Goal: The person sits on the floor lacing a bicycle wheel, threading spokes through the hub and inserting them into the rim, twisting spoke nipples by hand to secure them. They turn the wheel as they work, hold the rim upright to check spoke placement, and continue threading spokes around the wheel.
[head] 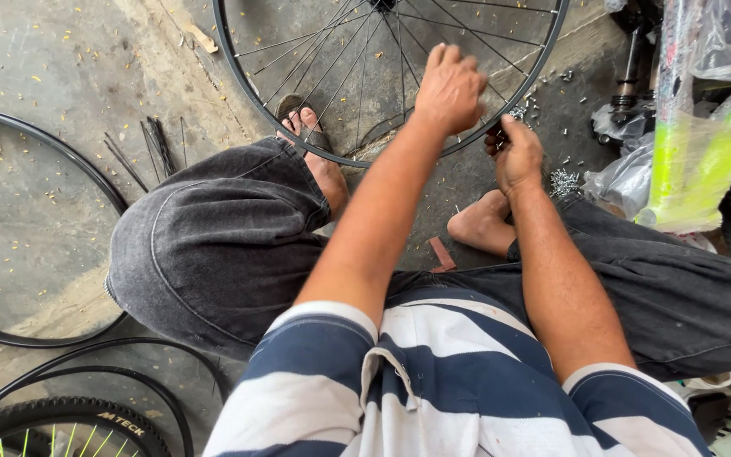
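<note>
A black bicycle wheel rim (239, 78) with thin spokes stands on the concrete floor in front of me, resting against my foot. My left hand (448, 86) reaches over the rim's lower right arc, fingers curled down onto the spokes there. Right beside it, my right hand (513, 154) is closed on a small dark tool or spoke part at the rim's edge; what it is I cannot tell. I sit with knees apart in dark trousers, one sandalled foot (310, 135) under the rim.
Loose small metal nipples (563, 180) lie on the floor at right. A bare black rim (86, 161) lies at left, loose spokes (158, 144) beside it, and tyres (69, 419) at bottom left. A plastic-wrapped yellow-green bicycle frame (687, 165) stands at right.
</note>
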Motion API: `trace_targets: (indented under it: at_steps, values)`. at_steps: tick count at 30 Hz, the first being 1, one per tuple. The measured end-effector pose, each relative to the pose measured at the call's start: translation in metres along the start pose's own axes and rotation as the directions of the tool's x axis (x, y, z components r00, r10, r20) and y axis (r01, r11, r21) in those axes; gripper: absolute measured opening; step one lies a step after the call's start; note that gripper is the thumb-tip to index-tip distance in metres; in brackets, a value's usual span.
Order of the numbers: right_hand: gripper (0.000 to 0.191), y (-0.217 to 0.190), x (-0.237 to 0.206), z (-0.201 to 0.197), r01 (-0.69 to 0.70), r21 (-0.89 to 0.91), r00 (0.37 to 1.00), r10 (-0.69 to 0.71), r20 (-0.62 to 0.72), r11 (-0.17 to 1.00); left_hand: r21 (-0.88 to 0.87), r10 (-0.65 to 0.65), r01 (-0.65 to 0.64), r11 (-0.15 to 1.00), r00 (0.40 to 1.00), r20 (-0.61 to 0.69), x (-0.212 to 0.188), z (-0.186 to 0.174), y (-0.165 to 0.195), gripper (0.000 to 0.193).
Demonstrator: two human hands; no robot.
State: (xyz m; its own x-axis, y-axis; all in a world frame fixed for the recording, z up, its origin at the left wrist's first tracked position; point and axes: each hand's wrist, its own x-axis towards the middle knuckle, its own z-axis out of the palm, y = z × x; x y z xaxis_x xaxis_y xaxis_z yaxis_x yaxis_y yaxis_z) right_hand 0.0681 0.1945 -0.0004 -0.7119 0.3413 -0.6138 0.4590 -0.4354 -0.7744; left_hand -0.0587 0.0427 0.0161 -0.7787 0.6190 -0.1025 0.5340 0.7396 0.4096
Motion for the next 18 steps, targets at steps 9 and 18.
trace_targets:
  at_steps: [9,18]
  values:
    - [0.017,-0.008,0.001,0.007,0.078,-0.164,0.997,-0.076,0.018,0.983,-0.319,0.096,0.006,0.948,0.948,0.304,0.003,0.01,-0.003,0.018]
    - [0.017,-0.005,0.011,-0.001,0.064,-0.167,0.998,-0.063,0.01,0.984,-0.351,0.101,0.018,0.936,0.942,0.319,0.008,0.019,-0.005,0.024]
